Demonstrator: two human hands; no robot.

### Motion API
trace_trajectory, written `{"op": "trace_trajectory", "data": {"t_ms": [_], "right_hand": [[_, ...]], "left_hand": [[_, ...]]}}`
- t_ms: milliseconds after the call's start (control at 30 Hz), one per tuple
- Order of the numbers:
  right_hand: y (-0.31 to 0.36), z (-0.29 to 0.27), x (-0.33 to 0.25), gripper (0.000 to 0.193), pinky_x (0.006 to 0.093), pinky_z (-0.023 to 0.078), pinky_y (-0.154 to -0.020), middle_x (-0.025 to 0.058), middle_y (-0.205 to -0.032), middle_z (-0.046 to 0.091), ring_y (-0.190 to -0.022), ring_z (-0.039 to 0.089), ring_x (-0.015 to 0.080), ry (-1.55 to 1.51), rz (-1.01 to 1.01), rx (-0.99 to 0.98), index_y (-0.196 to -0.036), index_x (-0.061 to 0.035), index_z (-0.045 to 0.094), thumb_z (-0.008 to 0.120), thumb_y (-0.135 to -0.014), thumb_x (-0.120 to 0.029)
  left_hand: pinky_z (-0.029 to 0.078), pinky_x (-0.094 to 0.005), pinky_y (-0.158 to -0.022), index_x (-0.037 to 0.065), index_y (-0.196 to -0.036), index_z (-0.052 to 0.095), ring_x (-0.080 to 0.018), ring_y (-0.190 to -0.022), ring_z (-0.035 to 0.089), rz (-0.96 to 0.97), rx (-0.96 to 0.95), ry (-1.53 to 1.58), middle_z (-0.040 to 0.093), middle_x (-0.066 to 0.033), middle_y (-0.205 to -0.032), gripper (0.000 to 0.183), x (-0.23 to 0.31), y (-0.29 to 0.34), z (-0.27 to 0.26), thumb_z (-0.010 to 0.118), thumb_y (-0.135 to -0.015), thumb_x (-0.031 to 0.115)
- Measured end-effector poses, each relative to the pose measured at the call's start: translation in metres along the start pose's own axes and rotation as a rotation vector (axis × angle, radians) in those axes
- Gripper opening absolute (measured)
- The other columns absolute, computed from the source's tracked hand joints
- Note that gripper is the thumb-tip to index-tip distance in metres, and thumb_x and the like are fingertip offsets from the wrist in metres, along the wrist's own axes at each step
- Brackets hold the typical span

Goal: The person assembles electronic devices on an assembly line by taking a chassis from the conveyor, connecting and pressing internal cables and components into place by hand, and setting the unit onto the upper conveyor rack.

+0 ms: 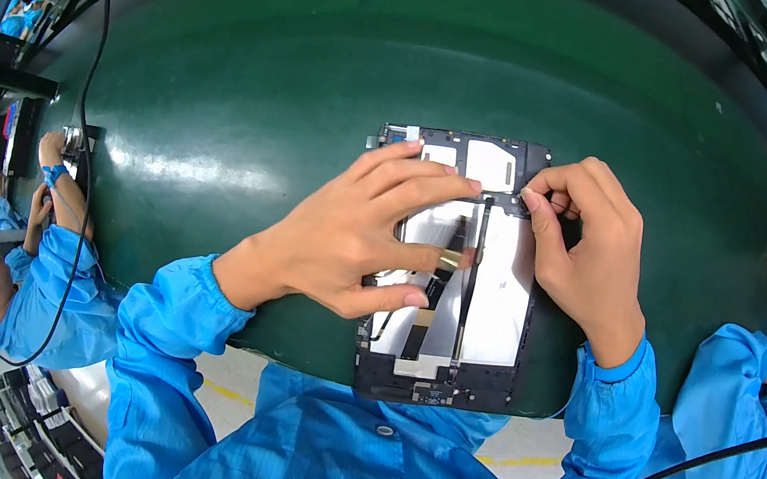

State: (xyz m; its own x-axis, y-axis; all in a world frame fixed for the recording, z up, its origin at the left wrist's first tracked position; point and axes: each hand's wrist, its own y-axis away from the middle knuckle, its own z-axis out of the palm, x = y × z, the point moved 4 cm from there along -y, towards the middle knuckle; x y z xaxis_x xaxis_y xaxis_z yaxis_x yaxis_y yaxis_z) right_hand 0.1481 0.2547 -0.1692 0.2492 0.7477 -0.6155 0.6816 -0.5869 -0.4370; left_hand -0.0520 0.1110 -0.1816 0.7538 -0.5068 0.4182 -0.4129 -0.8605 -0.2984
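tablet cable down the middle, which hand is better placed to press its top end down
Right, probably. The right hand pinches at the top end of the black cable, while the left hand lies flat across the opened tablet lower down.

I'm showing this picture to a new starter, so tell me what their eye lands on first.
First, the opened tablet-like device lying flat on the green table at centre, its white and black inner parts bare. Both hands are on it: the left hand spread over its middle, the right hand pinching at its upper right edge. Co-workers in blue coats sit at either side.
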Motion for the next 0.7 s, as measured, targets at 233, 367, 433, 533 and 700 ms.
{"op": "trace_trajectory", "data": {"t_ms": [233,367,433,533,700], "right_hand": [[0.000,-0.009,0.010,0.009,0.0345,0.051,-0.065,0.0115,-0.084,0.064,-0.072,0.063,0.0231,-0.170,0.131,-0.152,-0.091,0.0013,0.069,0.077,-0.089,0.004],[0.001,-0.013,0.014,0.009,0.0319,0.042,-0.060,0.0080,-0.080,0.059,-0.067,0.054,0.0167,-0.169,0.080,-0.159,-0.090,0.0016,0.069,0.079,-0.090,0.003],[0.002,-0.015,0.014,0.010,0.0322,0.042,-0.060,0.0080,-0.080,0.059,-0.067,0.054,0.0168,-0.176,0.088,-0.161,-0.089,0.0018,0.069,0.079,-0.089,0.003],[0.002,-0.018,0.014,0.011,0.0328,0.041,-0.059,0.0080,-0.078,0.058,-0.066,0.053,0.0172,-0.165,0.090,-0.176,-0.087,0.0020,0.069,0.079,-0.088,0.002],[0.002,-0.023,0.016,0.011,0.0340,0.041,-0.058,0.0084,-0.076,0.057,-0.064,0.052,0.0180,-0.132,0.110,-0.205,-0.086,0.0021,0.068,0.079,-0.086,0.002]], "left_hand": [[0.033,-0.0676,-0.128,0.014,-0.131,0.084,-0.0412,-0.148,0.054,-0.082,-0.008,0.106,0.054,-0.0233,-0.165,0.053,0.008,-0.005,0.005,0.066,-0.095,0.050],[0.034,-0.0680,-0.128,0.011,-0.123,0.086,-0.0416,-0.147,0.055,-0.048,-0.032,0.050,0.059,-0.0248,-0.158,0.047,0.011,-0.007,0.004,0.068,-0.091,0.041],[0.034,-0.0678,-0.127,0.010,-0.121,0.086,-0.0415,-0.146,0.056,-0.052,-0.031,0.057,0.060,-0.0241,-0.156,0.046,0.009,-0.006,0.006,0.068,-0.091,0.040],[0.035,-0.0675,-0.127,0.010,-0.120,0.087,-0.0412,-0.145,0.057,-0.049,-0.036,0.064,0.063,-0.0225,-0.153,0.045,0.011,-0.004,0.006,0.068,-0.090,0.038],[0.037,-0.0652,-0.127,0.011,-0.124,0.086,-0.0411,-0.144,0.057,-0.031,-0.012,0.083,0.065,-0.0212,-0.152,0.046,0.019,-0.011,0.006,0.067,-0.091,0.037]]}}
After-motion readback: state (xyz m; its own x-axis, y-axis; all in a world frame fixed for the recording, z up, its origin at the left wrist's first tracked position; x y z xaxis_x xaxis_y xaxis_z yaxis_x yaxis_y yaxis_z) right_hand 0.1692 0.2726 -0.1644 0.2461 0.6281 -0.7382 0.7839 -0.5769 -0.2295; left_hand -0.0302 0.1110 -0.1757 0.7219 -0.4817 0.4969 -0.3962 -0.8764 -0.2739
